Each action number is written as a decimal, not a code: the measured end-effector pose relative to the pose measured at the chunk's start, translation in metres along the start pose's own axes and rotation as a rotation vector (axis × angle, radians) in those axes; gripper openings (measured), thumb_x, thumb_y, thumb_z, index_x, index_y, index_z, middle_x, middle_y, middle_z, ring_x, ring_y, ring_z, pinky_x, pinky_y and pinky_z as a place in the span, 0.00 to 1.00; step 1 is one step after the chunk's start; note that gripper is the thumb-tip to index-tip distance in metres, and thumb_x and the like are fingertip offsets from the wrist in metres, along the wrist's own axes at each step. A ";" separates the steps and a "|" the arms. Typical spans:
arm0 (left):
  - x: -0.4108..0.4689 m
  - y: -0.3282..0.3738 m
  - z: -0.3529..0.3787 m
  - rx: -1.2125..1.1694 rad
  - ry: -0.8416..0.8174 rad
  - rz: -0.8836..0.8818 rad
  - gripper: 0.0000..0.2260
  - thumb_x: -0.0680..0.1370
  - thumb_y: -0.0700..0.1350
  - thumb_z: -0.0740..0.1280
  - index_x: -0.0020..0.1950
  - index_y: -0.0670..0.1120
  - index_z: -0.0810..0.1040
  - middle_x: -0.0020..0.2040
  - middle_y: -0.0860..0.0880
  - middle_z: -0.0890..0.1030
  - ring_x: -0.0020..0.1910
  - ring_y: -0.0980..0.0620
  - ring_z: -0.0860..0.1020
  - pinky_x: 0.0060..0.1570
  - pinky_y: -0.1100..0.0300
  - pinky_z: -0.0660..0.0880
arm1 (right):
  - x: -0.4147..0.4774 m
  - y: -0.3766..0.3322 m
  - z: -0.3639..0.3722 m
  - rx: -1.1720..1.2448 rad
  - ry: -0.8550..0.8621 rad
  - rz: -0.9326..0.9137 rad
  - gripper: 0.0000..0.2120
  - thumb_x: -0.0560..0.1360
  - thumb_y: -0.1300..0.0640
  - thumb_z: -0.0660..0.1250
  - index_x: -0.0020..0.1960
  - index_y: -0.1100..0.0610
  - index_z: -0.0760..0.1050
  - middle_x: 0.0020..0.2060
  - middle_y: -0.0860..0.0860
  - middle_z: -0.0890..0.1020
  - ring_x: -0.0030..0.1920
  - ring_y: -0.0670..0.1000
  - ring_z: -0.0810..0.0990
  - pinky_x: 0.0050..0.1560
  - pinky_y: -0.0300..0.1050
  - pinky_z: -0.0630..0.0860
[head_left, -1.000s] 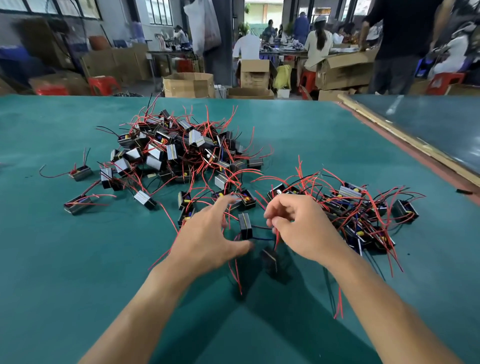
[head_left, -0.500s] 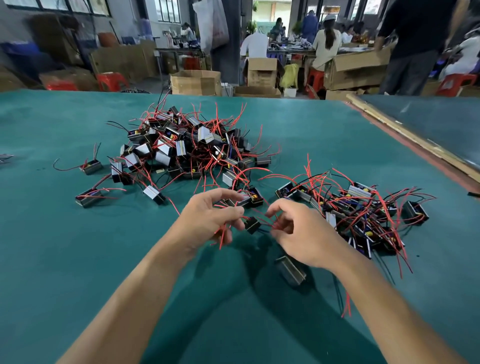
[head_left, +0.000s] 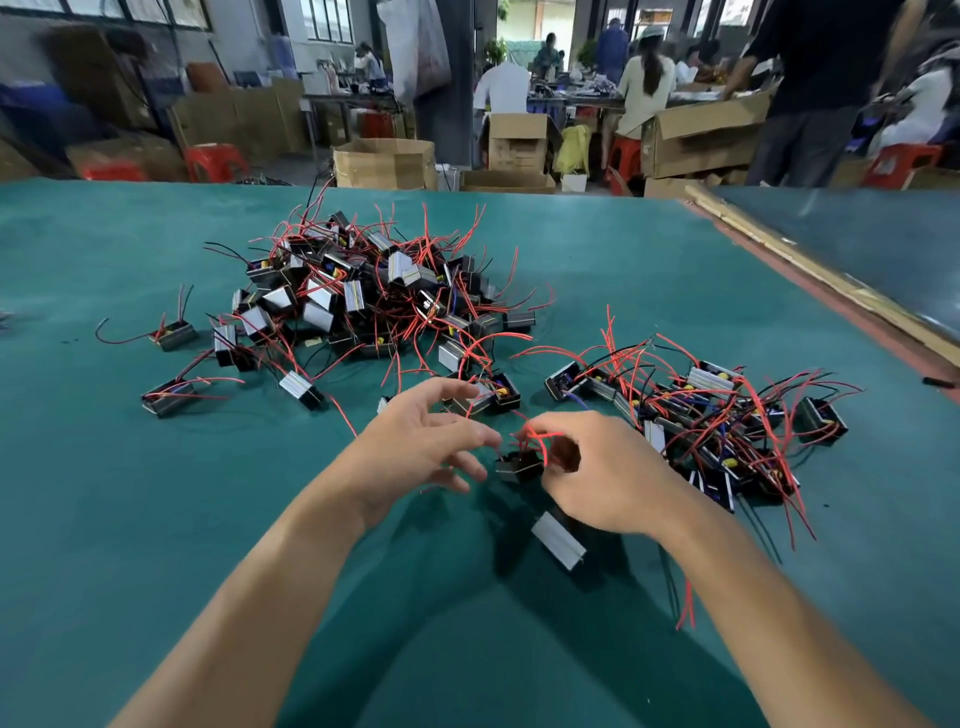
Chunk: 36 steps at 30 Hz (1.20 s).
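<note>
A green-covered work table (head_left: 156, 519) fills most of the view. A second table (head_left: 872, 244) sits along its right edge behind a wooden strip (head_left: 810, 270), and cardboard boxes (head_left: 384, 163) and red stools (head_left: 215, 161) stand on the floor beyond its far edge. On the far middle of the table lies the larger heap of modules (head_left: 363, 296), small black and silver-faced blocks tangled in red and black wires. A smaller heap (head_left: 717, 415) of the same parts sprawls to the right, near the first but apart from it. Both bare forearms reach in from the near edge and meet in front of the gap between the two heaps. The left hand (head_left: 415, 447) is spread, its fingers loosely bent and holding nothing, with the fingertips just beside the raised part; whether they touch it cannot be told. The right hand (head_left: 597, 478) is curled, its fingers and thumb pinching a bunch of red leads (head_left: 535, 441). A few stray modules (head_left: 174, 335) lie singly to the left of the larger heap. A silver-faced module (head_left: 558, 540) lies on the mat just under the right hand. The small black module (head_left: 519, 465) sits between the two hands, against the right hand's fingers, and the red leads loop from its top into that pinch.
</note>
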<state>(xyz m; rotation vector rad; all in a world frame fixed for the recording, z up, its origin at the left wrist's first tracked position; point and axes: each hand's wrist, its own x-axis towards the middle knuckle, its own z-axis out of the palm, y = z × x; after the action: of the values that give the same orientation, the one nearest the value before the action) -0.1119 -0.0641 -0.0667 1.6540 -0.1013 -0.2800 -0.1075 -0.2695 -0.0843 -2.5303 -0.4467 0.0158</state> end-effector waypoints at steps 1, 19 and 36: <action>0.001 -0.002 0.001 0.044 0.044 0.001 0.13 0.78 0.35 0.67 0.61 0.44 0.72 0.49 0.41 0.85 0.33 0.51 0.80 0.33 0.59 0.78 | -0.001 -0.002 0.000 -0.019 -0.044 -0.007 0.16 0.68 0.55 0.64 0.54 0.41 0.76 0.30 0.41 0.78 0.33 0.43 0.74 0.33 0.34 0.65; 0.011 -0.013 0.004 0.376 0.497 0.175 0.07 0.77 0.51 0.68 0.51 0.49 0.75 0.36 0.52 0.83 0.35 0.50 0.80 0.38 0.54 0.77 | -0.004 -0.016 0.010 0.077 0.354 -0.071 0.11 0.68 0.51 0.74 0.33 0.55 0.74 0.26 0.46 0.77 0.29 0.50 0.72 0.29 0.37 0.65; -0.002 0.006 0.000 -0.004 -0.024 -0.008 0.12 0.75 0.29 0.67 0.58 0.38 0.73 0.34 0.42 0.83 0.24 0.57 0.71 0.23 0.69 0.67 | 0.002 -0.007 -0.003 0.289 0.137 0.072 0.14 0.78 0.65 0.57 0.50 0.47 0.73 0.30 0.52 0.79 0.25 0.47 0.68 0.33 0.44 0.67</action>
<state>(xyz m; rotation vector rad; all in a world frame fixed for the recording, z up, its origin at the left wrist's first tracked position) -0.1133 -0.0646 -0.0604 1.6474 -0.1120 -0.3063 -0.1079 -0.2652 -0.0777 -2.2449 -0.2765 -0.0619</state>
